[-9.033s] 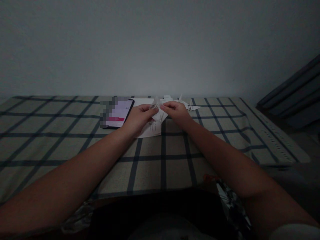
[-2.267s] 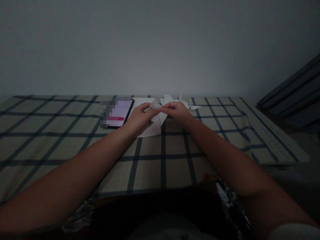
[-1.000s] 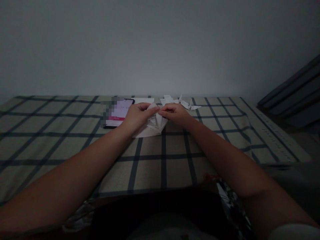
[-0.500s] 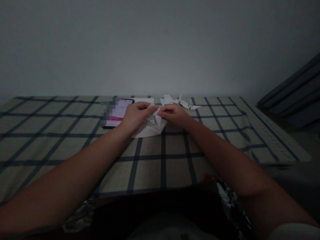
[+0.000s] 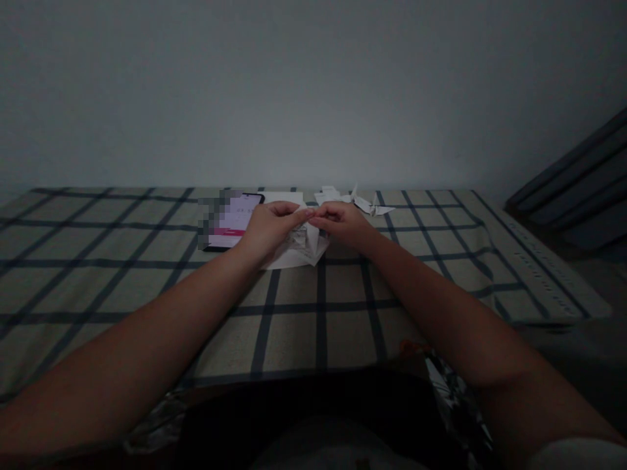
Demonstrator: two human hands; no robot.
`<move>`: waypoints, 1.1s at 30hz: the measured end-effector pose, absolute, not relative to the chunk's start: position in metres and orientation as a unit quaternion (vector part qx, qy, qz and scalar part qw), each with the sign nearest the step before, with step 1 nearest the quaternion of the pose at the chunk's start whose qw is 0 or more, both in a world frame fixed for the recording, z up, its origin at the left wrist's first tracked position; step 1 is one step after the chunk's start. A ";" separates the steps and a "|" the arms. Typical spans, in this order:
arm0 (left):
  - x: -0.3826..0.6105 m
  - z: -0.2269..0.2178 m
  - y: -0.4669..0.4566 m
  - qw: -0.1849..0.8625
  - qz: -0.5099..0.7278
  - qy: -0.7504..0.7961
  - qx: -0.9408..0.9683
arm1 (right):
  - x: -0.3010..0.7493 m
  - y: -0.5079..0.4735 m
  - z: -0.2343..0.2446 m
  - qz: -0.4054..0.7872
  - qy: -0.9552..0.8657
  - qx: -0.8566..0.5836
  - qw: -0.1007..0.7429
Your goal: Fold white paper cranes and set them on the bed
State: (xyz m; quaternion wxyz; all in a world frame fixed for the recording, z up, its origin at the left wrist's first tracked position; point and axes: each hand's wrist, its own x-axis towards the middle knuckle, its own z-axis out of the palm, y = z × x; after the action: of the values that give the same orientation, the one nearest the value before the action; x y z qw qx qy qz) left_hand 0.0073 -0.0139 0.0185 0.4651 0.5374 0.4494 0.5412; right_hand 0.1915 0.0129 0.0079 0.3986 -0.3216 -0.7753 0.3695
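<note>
The left hand [image 5: 269, 225] pinches a piece of folded paper [image 5: 309, 243] between thumb and fingers; the right hand [image 5: 340, 219] has its thumb and fingers drawn together on the same paper's upper part, the two sets of fingertips nearly meeting; the paper is above the front right part of a white sheet [image 5: 280, 261], though whether it touches the sheet I cannot tell; a phone [image 5: 231, 222] with a lit screen lies just left of the left hand; pointed folded paper shapes [image 5: 375, 209] sit beyond the right hand; a checked cloth [image 5: 294, 326] covers the surface beneath them all.
</note>
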 end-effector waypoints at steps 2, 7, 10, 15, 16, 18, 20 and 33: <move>0.007 0.018 -0.014 0.459 0.544 0.447 0.542 | 0.192 0.014 0.007 0.365 -0.783 -0.315 0.393; 0.005 0.017 -0.012 0.439 0.528 0.459 0.564 | 0.193 0.017 0.004 0.351 -0.801 -0.292 0.386; 0.004 0.016 -0.012 0.444 0.531 0.458 0.558 | 0.193 0.018 0.004 0.342 -0.807 -0.290 0.385; 0.004 0.017 -0.011 0.453 0.549 0.433 0.553 | 0.192 0.017 0.001 0.332 -0.807 -0.287 0.396; 0.004 0.018 -0.011 0.450 0.551 0.431 0.554 | 0.192 0.017 0.001 0.334 -0.806 -0.285 0.398; 0.004 0.019 -0.011 0.448 0.557 0.428 0.553 | 0.191 0.017 0.001 0.337 -0.803 -0.285 0.401; 0.004 0.020 -0.010 0.448 0.568 0.424 0.545 | 0.190 0.017 0.002 0.336 -0.803 -0.286 0.400; 0.007 0.016 -0.011 0.512 0.513 0.397 0.563 | 0.196 0.019 0.005 0.239 -0.768 -0.335 0.490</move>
State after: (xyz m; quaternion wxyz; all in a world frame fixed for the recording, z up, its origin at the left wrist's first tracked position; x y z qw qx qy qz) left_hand 0.0070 -0.0111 0.0156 0.5123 0.5626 0.3970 0.5131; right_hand 0.1961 0.0191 0.0046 0.4899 -0.3355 -0.7683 0.2389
